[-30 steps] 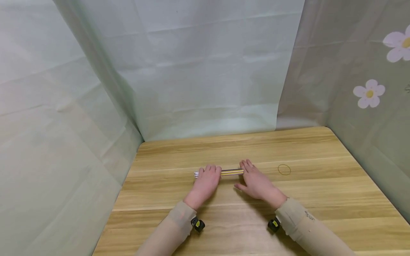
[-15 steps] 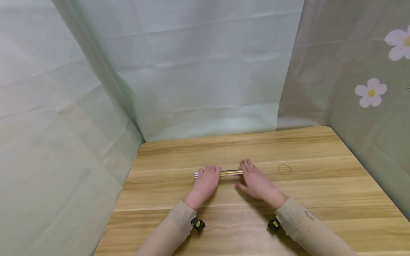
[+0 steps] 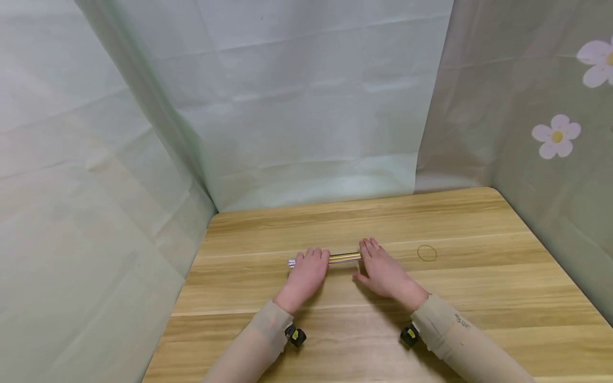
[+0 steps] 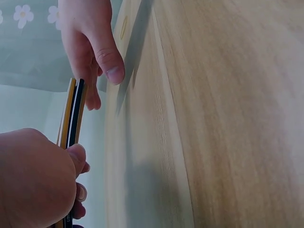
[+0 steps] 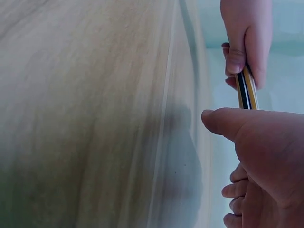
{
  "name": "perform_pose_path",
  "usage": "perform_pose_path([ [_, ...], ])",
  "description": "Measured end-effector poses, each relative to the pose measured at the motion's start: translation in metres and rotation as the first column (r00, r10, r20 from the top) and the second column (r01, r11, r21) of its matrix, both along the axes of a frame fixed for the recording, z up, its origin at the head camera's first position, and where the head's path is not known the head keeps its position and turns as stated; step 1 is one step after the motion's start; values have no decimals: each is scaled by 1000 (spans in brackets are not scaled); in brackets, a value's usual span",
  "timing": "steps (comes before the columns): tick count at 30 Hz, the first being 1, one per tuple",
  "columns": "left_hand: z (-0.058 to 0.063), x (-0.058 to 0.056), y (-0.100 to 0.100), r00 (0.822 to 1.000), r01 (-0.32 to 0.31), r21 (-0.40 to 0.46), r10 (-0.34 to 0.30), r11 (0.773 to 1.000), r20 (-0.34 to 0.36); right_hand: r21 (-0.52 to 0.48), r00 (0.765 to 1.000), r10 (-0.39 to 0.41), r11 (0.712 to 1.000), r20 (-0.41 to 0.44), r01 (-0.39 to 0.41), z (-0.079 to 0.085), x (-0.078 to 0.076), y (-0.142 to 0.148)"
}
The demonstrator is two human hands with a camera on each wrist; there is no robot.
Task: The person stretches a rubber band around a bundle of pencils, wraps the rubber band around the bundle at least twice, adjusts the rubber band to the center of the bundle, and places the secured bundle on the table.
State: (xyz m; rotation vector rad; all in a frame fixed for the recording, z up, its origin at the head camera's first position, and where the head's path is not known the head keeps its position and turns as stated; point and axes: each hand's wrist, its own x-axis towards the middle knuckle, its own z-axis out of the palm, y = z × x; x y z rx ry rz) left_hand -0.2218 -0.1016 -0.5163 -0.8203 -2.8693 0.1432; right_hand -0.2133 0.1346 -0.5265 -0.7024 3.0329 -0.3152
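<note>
My left hand (image 3: 310, 270) grips a bundle of striped pencils (image 3: 345, 258) in yellow, black and white, its fingers curled round the middle. Silvery ends stick out on the left of that hand in the head view. At the bundle's other end stands my right hand (image 3: 382, 272), fingers straight and thumb apart, with its palm side right at the pencil ends. The left wrist view shows the ends of the pencils (image 4: 72, 111) roughly level, beside the right hand (image 4: 88, 42). In the right wrist view the right hand (image 5: 270, 147) hides the near ends.
A thin yellowish rubber band (image 3: 427, 253) lies on the wooden table (image 3: 364, 351), to the right of the right hand. Pale cloth sheets (image 3: 306, 117) hang behind the table and on both sides. Each wrist carries a small black camera (image 3: 295, 336).
The pencil bundle has shifted very slightly left, and a little less of it shows between the hands. Both hands keep nearly the same pose. The rubber band stays on the table.
</note>
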Motion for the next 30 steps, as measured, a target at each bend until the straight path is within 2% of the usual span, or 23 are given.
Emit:
perform_pose_path([
  [8, -1, 3, 0, 998, 44, -35, -46, 998, -48, 17, 999, -20, 1000, 38, 19, -1, 1, -6],
  [15, -3, 3, -1, 997, 52, -14, -53, 999, -64, -70, 997, -13, 997, 73, 19, 3, 4, -9],
  [21, -5, 0, -1, 997, 60, -19, -61, 998, -49, -109, 992, 1, 994, 129, 13, 3, 3, -6],
  [30, -2, -3, -1, 998, 46, 21, -45, 999, -38, -150, 990, 8, 989, 143, 14, -1, 3, 4],
])
